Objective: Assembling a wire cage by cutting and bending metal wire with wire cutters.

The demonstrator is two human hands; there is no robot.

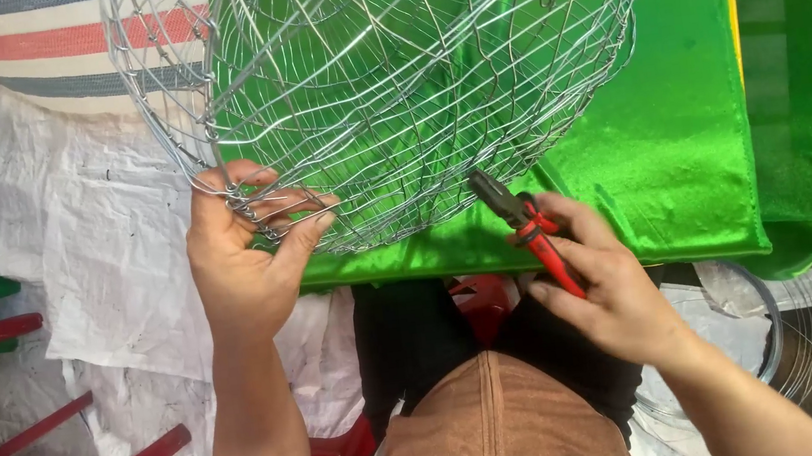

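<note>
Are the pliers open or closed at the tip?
Closed, as far as shows. The pliers in the right hand have dark tips that meet in one point against the wire basket, with no gap visible.

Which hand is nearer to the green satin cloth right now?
Right. The right hand, gripping the red-handled pliers, sits over the green satin cloth at its lower edge. The left hand grips the wire basket rim, just left of the cloth.

Left hand (242, 250) fingers pinched, right hand (598, 288) fisted, palm up
</note>
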